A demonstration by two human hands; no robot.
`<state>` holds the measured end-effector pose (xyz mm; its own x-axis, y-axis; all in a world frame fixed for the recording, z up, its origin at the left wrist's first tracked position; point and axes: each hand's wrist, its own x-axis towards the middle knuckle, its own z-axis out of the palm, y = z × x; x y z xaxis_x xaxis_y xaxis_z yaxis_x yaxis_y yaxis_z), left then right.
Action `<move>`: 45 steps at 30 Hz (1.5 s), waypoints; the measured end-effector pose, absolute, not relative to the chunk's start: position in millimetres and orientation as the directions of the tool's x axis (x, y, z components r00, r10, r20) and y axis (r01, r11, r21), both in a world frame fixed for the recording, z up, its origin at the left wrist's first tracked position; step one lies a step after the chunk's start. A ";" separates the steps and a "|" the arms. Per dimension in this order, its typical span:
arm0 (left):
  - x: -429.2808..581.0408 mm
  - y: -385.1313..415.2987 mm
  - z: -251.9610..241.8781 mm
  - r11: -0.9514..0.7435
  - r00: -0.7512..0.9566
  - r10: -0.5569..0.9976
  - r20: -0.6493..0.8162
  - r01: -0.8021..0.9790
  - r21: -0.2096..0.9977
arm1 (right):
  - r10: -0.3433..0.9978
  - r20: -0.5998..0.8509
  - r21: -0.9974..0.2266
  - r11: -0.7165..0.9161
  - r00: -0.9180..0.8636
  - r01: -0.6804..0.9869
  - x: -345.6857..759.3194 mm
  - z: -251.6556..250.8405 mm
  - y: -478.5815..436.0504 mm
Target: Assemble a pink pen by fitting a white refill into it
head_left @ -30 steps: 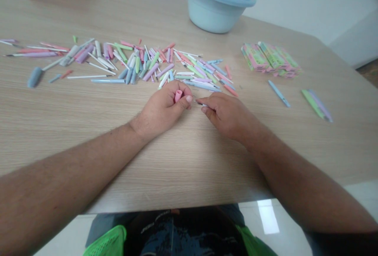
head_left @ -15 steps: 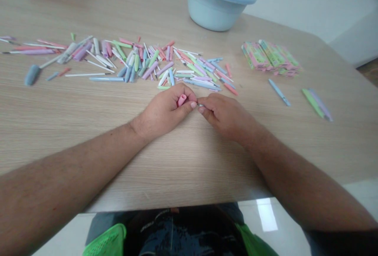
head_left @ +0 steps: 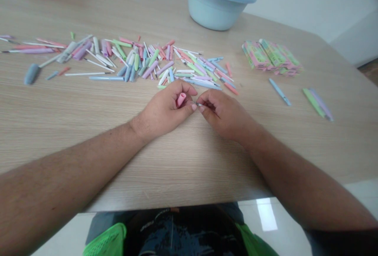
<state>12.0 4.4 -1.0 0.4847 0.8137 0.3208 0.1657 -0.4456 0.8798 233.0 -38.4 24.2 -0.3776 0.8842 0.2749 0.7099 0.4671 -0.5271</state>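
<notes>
Across the wooden table, the left hand pinched a pink pen barrel steady while the right hand, fingertips closed, fed a thin refill toward it.

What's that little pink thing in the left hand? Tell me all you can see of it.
The pink tube looks like a short, smooth plastic pen part, pastel pink, with a rounded open end pointing up and away. It sits tilted in the left hand, pinched between curled fingers and thumb, which hide its lower end. It is held just above the table, close to the right hand.
</notes>
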 end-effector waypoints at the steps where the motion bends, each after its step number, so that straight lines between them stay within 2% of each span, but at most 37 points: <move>1: 12.1 4.2 -0.9 -0.440 0.481 0.816 0.322 0.154 0.885 | 0.877 0.307 -0.521 0.480 -0.370 0.706 233.4 23.6 -38.0; 4: 10.9 3.0 1.2 -0.438 0.493 0.805 0.332 0.115 0.891 | 0.877 0.357 -0.539 0.474 -0.321 0.696 235.7 24.7 -37.5; 6: 9.4 2.2 2.4 -0.433 0.517 0.791 0.328 0.095 0.896 | 0.898 0.342 -0.603 0.435 -0.276 0.669 237.8 27.2 -37.4; 11: 7.5 -0.4 2.3 -0.458 0.586 0.743 0.324 0.093 0.884 | 0.923 0.348 -0.785 0.382 -0.163 0.487 243.9 31.8 -36.0; 15: 8.5 -4.5 5.8 -0.537 0.610 0.711 0.350 0.149 0.830 | 0.911 0.404 -0.850 0.407 -0.082 0.336 246.8 31.9 -36.5; 20: 9.2 -5.3 9.1 -0.721 0.658 0.596 0.461 0.185 0.668 | 0.867 0.497 -0.826 0.485 -0.034 0.287 246.9 35.9 -42.6; 27: 10.0 -3.1 5.5 -0.774 0.662 0.569 0.488 0.230 0.590 | 0.862 0.506 -0.805 0.464 0.020 0.371 246.4 46.0 -51.3; 34: 12.0 -7.4 12.0 -0.660 0.593 0.704 0.391 0.343 0.669 | 0.856 0.515 -0.818 0.472 0.051 0.329 244.9 49.3 -53.0; 38: 11.5 -9.7 13.3 -0.604 0.566 0.743 0.357 0.336 0.723 | 0.848 0.528 -0.807 0.483 0.050 0.339 245.0 51.0 -53.4; 45: 12.0 -9.4 10.3 -0.582 0.552 0.754 0.355 0.310 0.752 | 0.848 0.529 -0.797 0.489 0.019 0.354 244.7 46.7 -52.5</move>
